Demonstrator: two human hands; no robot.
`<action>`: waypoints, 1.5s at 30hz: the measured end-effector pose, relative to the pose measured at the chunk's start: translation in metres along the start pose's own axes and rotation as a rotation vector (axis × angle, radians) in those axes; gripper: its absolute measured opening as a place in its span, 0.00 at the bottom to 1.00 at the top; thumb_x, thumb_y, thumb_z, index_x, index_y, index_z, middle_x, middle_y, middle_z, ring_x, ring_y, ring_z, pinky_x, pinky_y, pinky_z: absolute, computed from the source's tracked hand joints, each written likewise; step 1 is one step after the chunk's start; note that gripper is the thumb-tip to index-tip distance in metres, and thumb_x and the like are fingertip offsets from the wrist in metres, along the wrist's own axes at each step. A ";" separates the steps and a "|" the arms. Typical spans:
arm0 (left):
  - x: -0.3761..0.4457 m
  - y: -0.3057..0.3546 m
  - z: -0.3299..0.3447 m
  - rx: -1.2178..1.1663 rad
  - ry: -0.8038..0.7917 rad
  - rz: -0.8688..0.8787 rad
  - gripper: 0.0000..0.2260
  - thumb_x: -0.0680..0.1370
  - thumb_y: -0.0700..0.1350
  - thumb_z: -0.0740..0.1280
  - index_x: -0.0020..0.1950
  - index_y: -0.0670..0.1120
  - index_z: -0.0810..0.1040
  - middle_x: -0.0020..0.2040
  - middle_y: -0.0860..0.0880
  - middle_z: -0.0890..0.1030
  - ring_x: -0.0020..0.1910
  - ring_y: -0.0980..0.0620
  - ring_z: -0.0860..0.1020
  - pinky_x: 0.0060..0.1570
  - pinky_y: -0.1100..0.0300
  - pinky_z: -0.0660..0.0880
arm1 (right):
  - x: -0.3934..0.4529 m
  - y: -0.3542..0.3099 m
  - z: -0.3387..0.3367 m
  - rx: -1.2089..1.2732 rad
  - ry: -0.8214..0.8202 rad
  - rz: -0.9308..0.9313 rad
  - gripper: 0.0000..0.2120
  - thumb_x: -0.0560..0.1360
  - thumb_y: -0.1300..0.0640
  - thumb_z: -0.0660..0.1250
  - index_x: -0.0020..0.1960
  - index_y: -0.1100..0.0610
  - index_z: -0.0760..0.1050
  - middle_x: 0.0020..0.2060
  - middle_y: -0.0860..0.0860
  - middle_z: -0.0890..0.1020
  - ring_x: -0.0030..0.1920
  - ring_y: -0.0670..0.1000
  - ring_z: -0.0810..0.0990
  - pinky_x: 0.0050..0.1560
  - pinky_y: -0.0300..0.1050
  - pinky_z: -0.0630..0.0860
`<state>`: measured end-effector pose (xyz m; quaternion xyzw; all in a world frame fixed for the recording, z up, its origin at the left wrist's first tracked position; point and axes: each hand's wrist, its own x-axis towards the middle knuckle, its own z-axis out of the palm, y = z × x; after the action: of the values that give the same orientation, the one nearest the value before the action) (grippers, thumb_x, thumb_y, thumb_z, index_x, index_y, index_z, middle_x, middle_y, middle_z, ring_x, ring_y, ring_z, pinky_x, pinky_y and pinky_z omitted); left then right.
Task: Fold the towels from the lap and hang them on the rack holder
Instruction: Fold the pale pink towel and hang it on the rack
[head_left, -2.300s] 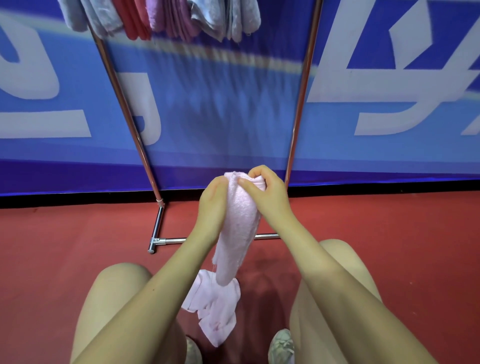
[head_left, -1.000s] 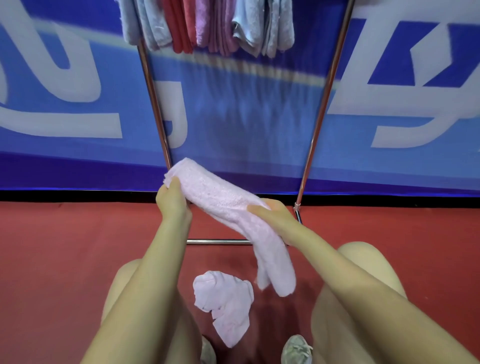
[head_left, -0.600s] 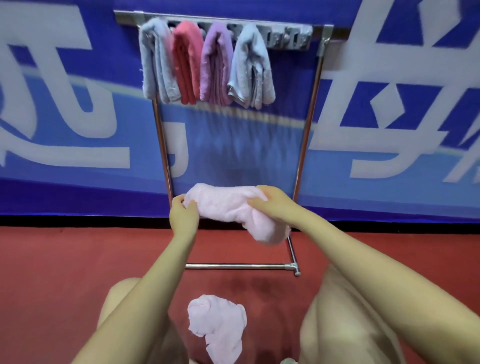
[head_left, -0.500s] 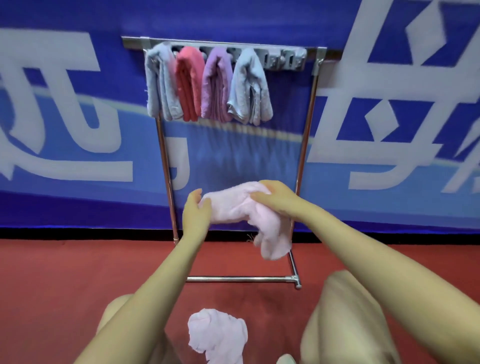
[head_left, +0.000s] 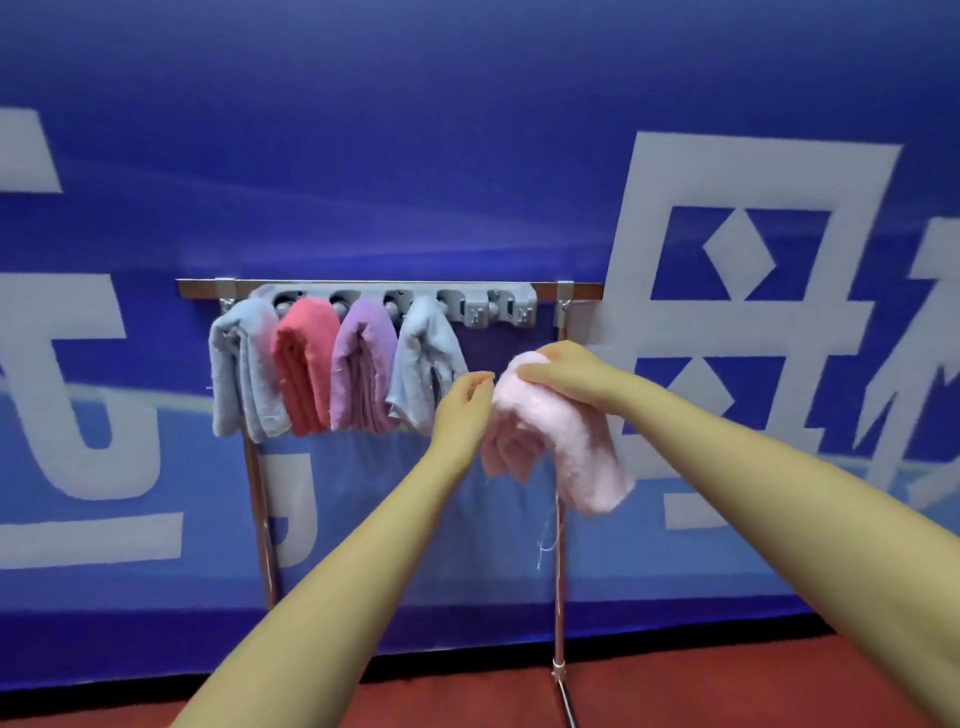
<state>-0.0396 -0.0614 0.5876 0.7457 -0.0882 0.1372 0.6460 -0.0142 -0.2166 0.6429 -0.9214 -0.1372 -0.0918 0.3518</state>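
A folded pale pink towel (head_left: 566, 441) hangs from my right hand (head_left: 566, 371), which grips its top fold just below the grey rack holder (head_left: 498, 306). My left hand (head_left: 462, 410) sits at the towel's left edge, fingers curled against it. Hung on the holder, left to right, are a light blue towel (head_left: 244, 374), a red towel (head_left: 304, 364), a purple towel (head_left: 361, 369) and another light blue towel (head_left: 423, 364). The two clips at the holder's right end carry nothing.
The rack stands on two chrome poles (head_left: 558, 571), one on each side, in front of a blue banner with white characters (head_left: 727, 208). Red floor (head_left: 467, 696) shows along the bottom edge.
Both hands have lifted the pink towel from knee height up to just under the holder. My view tilted up, so my lap and the other pink towel have dropped out of sight.
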 end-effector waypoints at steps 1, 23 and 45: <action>0.013 0.003 0.004 -0.009 -0.012 0.003 0.08 0.80 0.45 0.59 0.53 0.51 0.77 0.47 0.56 0.81 0.43 0.61 0.78 0.43 0.68 0.74 | 0.014 0.000 -0.006 -0.035 0.012 -0.013 0.09 0.73 0.54 0.62 0.40 0.57 0.76 0.36 0.51 0.78 0.36 0.49 0.74 0.36 0.42 0.70; 0.147 -0.017 0.026 -0.100 0.212 0.226 0.25 0.77 0.60 0.50 0.71 0.53 0.68 0.67 0.51 0.75 0.66 0.52 0.73 0.68 0.48 0.69 | 0.173 -0.018 -0.010 0.012 0.045 -0.181 0.05 0.73 0.53 0.67 0.39 0.52 0.78 0.35 0.45 0.78 0.37 0.46 0.75 0.38 0.39 0.71; 0.155 -0.011 0.029 0.029 0.127 -0.213 0.18 0.83 0.45 0.52 0.60 0.36 0.75 0.58 0.42 0.77 0.58 0.44 0.76 0.63 0.50 0.72 | 0.127 0.006 0.025 0.156 0.143 -0.081 0.20 0.82 0.53 0.47 0.55 0.61 0.74 0.56 0.54 0.78 0.58 0.56 0.75 0.59 0.50 0.68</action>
<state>0.1128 -0.0811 0.6228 0.7499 0.0349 0.1160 0.6503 0.1093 -0.1798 0.6543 -0.8760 -0.1554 -0.1603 0.4275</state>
